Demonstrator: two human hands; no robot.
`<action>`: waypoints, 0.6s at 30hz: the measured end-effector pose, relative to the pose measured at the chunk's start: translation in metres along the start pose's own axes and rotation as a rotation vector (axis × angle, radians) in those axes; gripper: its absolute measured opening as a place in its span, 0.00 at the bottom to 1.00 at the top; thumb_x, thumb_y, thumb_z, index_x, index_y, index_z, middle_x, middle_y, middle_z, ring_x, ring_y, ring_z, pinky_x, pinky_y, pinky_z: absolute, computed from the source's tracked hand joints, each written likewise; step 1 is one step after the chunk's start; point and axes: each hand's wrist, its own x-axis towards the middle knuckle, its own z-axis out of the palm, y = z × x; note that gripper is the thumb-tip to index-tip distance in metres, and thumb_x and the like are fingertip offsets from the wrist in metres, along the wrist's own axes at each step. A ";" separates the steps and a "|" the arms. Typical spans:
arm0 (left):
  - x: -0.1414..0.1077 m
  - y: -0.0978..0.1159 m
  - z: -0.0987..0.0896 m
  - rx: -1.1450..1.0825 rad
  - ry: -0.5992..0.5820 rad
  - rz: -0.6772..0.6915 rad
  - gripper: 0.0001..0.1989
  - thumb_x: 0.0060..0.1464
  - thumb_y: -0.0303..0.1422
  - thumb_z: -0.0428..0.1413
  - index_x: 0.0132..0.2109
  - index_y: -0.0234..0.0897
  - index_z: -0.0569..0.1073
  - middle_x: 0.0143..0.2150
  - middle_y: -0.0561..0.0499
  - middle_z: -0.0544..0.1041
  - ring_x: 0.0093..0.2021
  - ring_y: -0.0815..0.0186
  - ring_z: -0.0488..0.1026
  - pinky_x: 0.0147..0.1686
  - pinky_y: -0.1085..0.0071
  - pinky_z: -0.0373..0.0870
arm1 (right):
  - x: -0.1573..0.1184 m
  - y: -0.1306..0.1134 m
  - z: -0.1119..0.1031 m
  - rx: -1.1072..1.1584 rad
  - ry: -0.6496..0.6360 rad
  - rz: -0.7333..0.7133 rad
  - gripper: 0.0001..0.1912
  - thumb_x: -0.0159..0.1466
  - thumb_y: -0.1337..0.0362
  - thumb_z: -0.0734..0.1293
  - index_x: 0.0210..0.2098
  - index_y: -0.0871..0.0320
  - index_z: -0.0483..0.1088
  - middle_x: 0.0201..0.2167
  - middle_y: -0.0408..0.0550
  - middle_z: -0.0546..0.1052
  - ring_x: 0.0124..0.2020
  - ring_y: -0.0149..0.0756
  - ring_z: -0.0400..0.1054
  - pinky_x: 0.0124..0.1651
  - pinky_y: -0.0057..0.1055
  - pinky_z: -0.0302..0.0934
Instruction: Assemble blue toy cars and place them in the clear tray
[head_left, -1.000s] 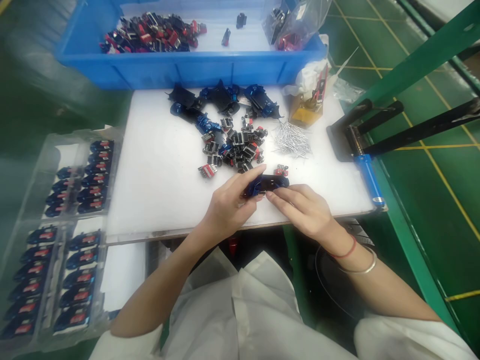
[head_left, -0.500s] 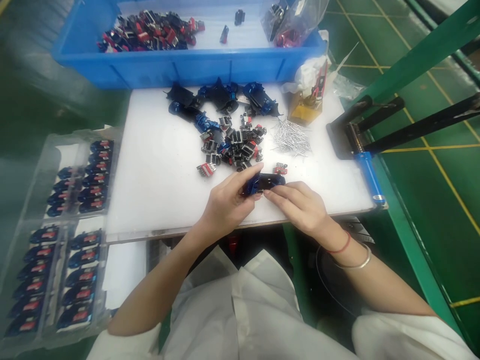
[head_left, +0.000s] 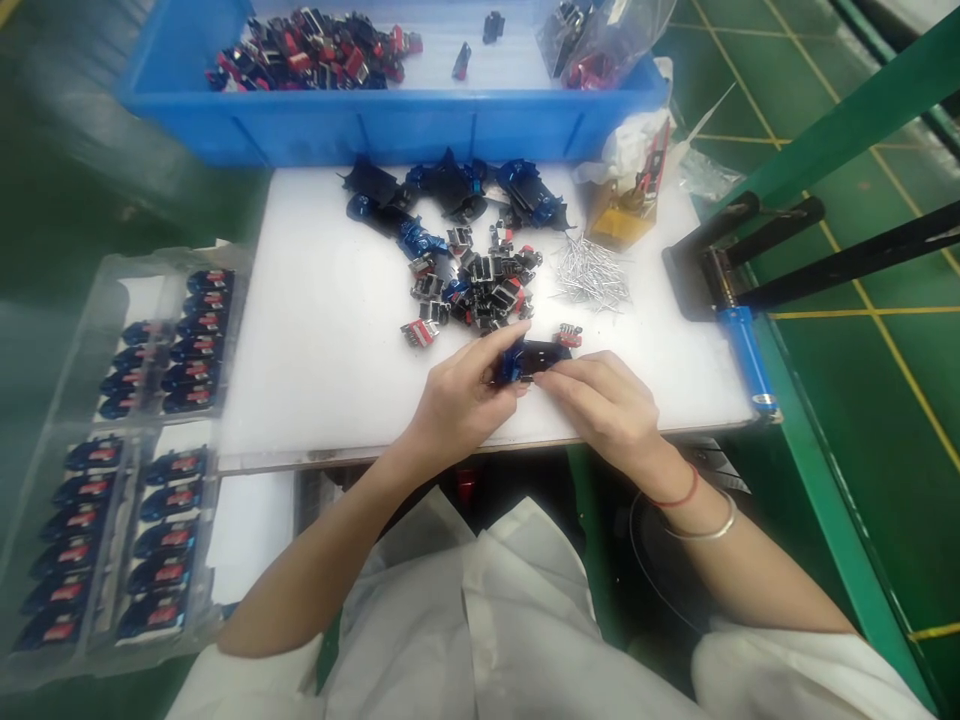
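Note:
Over the table's near edge, my left hand [head_left: 466,400] is closed on the left end of a shiny blue and black part [head_left: 541,354], which looks like a toy car body. Its thumb and index finger wrap round it. My right hand [head_left: 609,402] has its fingertips pinched together at the near right edge of the same part; any small thing between them is hidden. Just beyond the part lies a red and silver small piece [head_left: 568,335]. Farther on is a heap of black, silver and red pieces [head_left: 487,280], and to its right a pile of thin metal pins [head_left: 592,272].
More blue and black bodies [head_left: 450,185] lie behind the heap. A blue bin [head_left: 405,130] with similar pieces stands at the back. Clear trays [head_left: 131,430] of blue and red pieces sit left. A blue-handled black metal lever [head_left: 748,355] stands at the right edge beside a yellow box [head_left: 622,220].
My right hand has shifted slightly right and its fingertips have drawn together at the part's edge. My left hand keeps its hold. The whole view has shifted a little.

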 end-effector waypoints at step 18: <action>0.002 0.005 -0.002 -0.024 -0.023 -0.095 0.25 0.51 0.25 0.59 0.58 0.39 0.73 0.52 0.48 0.80 0.45 0.64 0.78 0.45 0.70 0.77 | -0.002 -0.001 0.004 0.014 -0.001 0.016 0.13 0.68 0.76 0.65 0.49 0.58 0.72 0.37 0.52 0.78 0.35 0.39 0.70 0.37 0.36 0.69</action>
